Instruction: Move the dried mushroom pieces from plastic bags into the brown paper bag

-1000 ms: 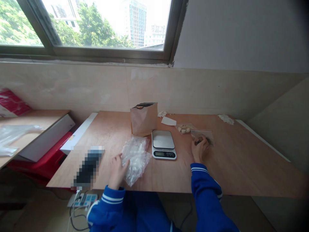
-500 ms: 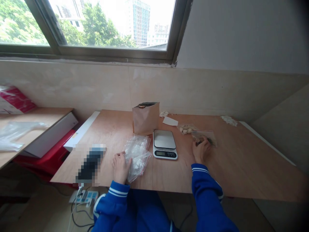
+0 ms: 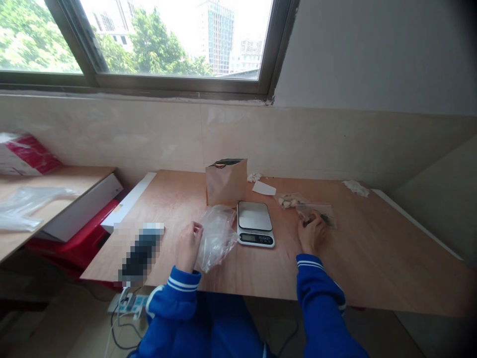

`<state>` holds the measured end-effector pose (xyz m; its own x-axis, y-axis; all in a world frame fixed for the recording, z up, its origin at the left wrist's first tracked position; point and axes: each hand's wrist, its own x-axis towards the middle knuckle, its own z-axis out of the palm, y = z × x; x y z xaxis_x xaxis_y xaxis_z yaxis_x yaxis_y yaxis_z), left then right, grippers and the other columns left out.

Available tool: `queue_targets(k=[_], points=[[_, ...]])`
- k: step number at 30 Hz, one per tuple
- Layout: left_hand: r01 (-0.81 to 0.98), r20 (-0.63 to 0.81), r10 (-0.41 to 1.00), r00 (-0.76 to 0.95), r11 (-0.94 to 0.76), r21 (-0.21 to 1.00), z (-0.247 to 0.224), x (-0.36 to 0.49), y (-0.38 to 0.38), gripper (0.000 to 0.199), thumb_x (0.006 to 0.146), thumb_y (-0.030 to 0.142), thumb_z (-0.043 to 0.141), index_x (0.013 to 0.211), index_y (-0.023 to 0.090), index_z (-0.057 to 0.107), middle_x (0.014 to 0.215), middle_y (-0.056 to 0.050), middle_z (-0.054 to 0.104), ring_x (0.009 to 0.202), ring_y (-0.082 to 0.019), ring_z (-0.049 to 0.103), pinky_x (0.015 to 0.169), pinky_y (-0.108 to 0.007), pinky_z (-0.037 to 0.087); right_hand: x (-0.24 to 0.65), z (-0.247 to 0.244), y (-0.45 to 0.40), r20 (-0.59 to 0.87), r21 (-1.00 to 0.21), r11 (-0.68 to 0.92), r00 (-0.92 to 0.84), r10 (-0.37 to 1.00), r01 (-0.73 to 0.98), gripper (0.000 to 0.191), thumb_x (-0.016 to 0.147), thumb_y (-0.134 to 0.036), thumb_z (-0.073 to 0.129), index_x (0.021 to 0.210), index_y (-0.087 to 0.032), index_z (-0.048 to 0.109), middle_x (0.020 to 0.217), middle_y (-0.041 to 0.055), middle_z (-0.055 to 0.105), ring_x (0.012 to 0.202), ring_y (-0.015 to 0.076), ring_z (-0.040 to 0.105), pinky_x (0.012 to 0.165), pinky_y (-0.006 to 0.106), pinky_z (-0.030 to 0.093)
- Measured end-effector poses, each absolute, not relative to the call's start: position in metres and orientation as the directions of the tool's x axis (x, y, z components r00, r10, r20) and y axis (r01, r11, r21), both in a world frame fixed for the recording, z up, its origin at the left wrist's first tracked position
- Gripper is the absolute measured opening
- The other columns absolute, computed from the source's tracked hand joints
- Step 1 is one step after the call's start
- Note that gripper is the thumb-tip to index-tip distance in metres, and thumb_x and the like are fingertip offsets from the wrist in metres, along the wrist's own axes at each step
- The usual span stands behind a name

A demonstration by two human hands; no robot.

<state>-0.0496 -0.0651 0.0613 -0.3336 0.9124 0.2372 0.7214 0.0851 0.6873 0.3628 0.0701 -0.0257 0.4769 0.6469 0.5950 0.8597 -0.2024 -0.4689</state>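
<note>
My left hand [image 3: 189,243] is closed, its fingertips pinching the near-left edge of the clear plastic bags [image 3: 219,236]. These bags lie loosely bunched, reaching to the side of a white kitchen scale [image 3: 255,216] with a steel plate. On the right, the curled fingers of my right hand [image 3: 312,233] grip the near side of a small clear zip bag [image 3: 325,213] that has something dark inside. Just behind it sits another clear bag with pale slices [image 3: 289,200]. What exactly the right fingertips press on is partly hidden.
Behind the scale an open brown paper bag [image 3: 226,183] stands upright. A white card [image 3: 264,188] and small pale piles [image 3: 356,188] lie toward the wall. At left are a blurred-out phone [image 3: 140,253], a red stool [image 3: 80,243] and a second table [image 3: 70,184].
My left hand has gone from lying spread on the plastic bags to pinching their edge, and the bags have shifted and puffed up. The right hand stays at the zip bag.
</note>
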Motion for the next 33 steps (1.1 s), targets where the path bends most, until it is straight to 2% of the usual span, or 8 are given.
queue_targets(k=[7,12,16,20,23,26,28,33], points=[[0.716,0.304,0.835,-0.459,0.146,0.683,0.041,-0.058,-0.039,0.013,0.086,0.029,0.048,0.086,0.018,0.056,0.088,-0.009,0.059,0.084,-0.024,0.061,0.078,-0.04,0.048,0.365,-0.029,0.072,0.6,-0.452,-0.193,0.457,0.657,0.871,0.054,0.074,-0.028,0.056,0.123,-0.009,0.047,0.111,0.0214,0.053,0.101,0.0348,0.051,0.082,0.046,0.041],[0.595,0.288,0.814,-0.504,0.086,0.799,0.035,-0.049,-0.035,0.026,0.091,0.028,0.043,0.111,0.013,0.05,0.086,-0.006,0.057,0.081,-0.022,0.061,0.077,-0.039,0.049,0.364,-0.03,0.072,0.592,-0.438,-0.217,0.462,0.66,0.872,0.053,0.075,-0.029,0.056,0.123,-0.009,0.048,0.114,0.0226,0.052,0.103,0.0358,0.051,0.082,0.046,0.042],[0.705,0.347,0.761,-0.549,0.198,0.681,0.049,-0.037,-0.038,0.036,0.092,0.024,0.042,0.124,0.011,0.049,0.109,-0.016,0.055,0.099,-0.027,0.058,0.086,-0.046,0.045,0.363,-0.027,0.071,0.584,-0.448,-0.208,0.461,0.668,0.869,0.053,0.075,-0.029,0.058,0.123,-0.007,0.048,0.112,0.0238,0.053,0.103,0.0363,0.052,0.083,0.047,0.041],[0.851,0.392,0.856,-0.339,0.101,0.514,0.061,-0.027,-0.047,0.034,0.094,0.027,0.041,0.124,0.019,0.054,0.117,-0.014,0.056,0.109,-0.028,0.054,0.093,-0.046,0.037,0.361,-0.022,0.068,0.586,-0.483,-0.205,0.488,0.647,0.851,0.052,0.076,-0.028,0.057,0.123,-0.008,0.049,0.108,0.0217,0.056,0.099,0.035,0.053,0.082,0.047,0.041],[0.912,0.262,0.955,-0.139,0.02,0.41,0.057,-0.024,-0.05,0.033,0.091,0.032,0.048,0.121,0.019,0.056,0.112,-0.012,0.06,0.106,-0.028,0.053,0.093,-0.044,0.036,0.359,-0.019,0.066,0.596,-0.504,-0.2,0.506,0.623,0.84,0.05,0.076,-0.028,0.057,0.122,-0.009,0.05,0.106,0.0205,0.057,0.097,0.0342,0.053,0.082,0.047,0.04],[0.947,0.153,0.986,-0.067,0.014,0.321,0.044,-0.024,-0.049,0.04,0.087,0.031,0.055,0.125,0.019,0.053,0.114,-0.013,0.059,0.108,-0.029,0.051,0.094,-0.045,0.034,0.358,-0.018,0.066,0.587,-0.507,-0.205,0.509,0.629,0.837,0.049,0.076,-0.028,0.056,0.122,-0.011,0.05,0.108,0.0205,0.057,0.098,0.0342,0.053,0.081,0.046,0.04],[0.95,0.131,0.99,-0.054,0.011,0.313,0.034,-0.024,-0.046,0.047,0.085,0.029,0.057,0.13,0.019,0.049,0.117,-0.013,0.057,0.11,-0.029,0.051,0.094,-0.045,0.034,0.359,-0.019,0.066,0.578,-0.504,-0.214,0.511,0.636,0.837,0.049,0.077,-0.028,0.056,0.122,-0.01,0.05,0.109,0.021,0.057,0.099,0.0345,0.053,0.082,0.047,0.04],[0.91,0.196,0.978,-0.077,-0.012,0.415,0.024,-0.026,-0.036,0.066,0.081,0.024,0.061,0.14,0.017,0.034,0.129,-0.017,0.047,0.115,-0.029,0.052,0.091,-0.042,0.04,0.36,-0.023,0.069,0.588,-0.494,-0.234,0.52,0.62,0.837,0.051,0.076,-0.029,0.057,0.122,-0.01,0.05,0.109,0.021,0.057,0.099,0.0352,0.053,0.082,0.047,0.04]])
